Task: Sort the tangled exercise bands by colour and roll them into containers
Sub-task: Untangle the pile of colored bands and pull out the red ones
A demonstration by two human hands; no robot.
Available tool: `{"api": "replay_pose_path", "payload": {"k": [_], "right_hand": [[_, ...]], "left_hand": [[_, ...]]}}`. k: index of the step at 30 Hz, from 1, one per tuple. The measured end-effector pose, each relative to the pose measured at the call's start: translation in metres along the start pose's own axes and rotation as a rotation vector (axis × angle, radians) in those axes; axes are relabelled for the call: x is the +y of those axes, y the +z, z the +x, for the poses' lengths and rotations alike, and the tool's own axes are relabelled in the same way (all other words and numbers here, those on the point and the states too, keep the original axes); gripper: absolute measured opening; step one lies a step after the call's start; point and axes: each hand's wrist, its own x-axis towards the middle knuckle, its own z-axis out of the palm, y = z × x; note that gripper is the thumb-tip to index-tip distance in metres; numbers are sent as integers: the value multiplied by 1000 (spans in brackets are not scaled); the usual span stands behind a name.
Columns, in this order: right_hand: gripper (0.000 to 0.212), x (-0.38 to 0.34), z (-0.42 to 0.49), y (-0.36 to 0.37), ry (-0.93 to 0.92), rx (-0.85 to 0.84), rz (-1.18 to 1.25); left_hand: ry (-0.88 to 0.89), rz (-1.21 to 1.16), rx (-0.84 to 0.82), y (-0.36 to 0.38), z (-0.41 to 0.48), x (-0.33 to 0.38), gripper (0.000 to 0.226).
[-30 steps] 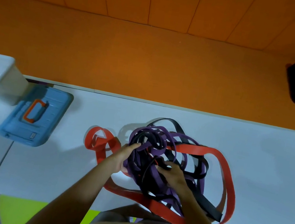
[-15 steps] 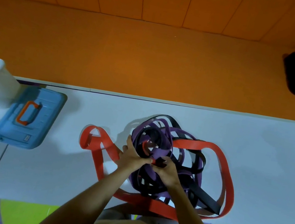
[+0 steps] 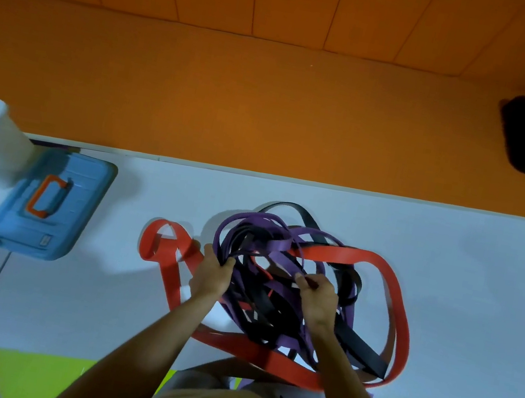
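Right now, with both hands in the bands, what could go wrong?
1. The left hand and right hand both grip the tangle; pulling them apart may cinch the purple and black strands tighter.
2. The red band runs along the near edge of the table and could slip off.

- I can read no word, number or brand anywhere here.
- The blue case (image 3: 51, 205), near the far left corner of the white table (image 3: 445, 299), carries a small pale label (image 3: 45, 241) by its near edge; it is too blurred to read.
- The tangled bands (image 3: 279, 254) that my left hand (image 3: 211, 275) and right hand (image 3: 319, 297) grip show me no readable print.
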Motion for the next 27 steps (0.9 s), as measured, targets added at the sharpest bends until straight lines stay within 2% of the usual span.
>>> {"api": "replay_pose_path", "payload": {"k": [3,6,8,11,16,19,21,23,25,27], "right_hand": [[18,-5,-2,-19,9,61,-90],[14,-3,-3,-33,-25,84,-119],[12,2,-1,-38,-86,34,-137],[11,8,2,-36,-188,-99,-196],[24,11,10,-19,-252,-252,-487],[22,7,16,-14,-227,-217,-549],[20,-1,19,-11,-233,-171,-523],[21,-12,23,-6,-235,-136,-430],[17,-24,24,1,-190,-123,-244],[22,-34,25,10,-37,-146,0]], "left_hand": [[-2,-28,-14,1,1,0,28],[0,-60,-72,3,13,-11,44],[14,-73,-120,16,44,-38,54],[8,-59,-150,28,74,-62,53],[29,-89,-121,-1,34,-25,54],[64,-99,-100,-17,-2,6,42],[67,-136,-88,-20,-9,12,29],[82,-181,-86,-19,-11,14,26],[80,-230,-67,-18,-12,13,21],[80,-278,-34,-18,-17,15,14]]}}
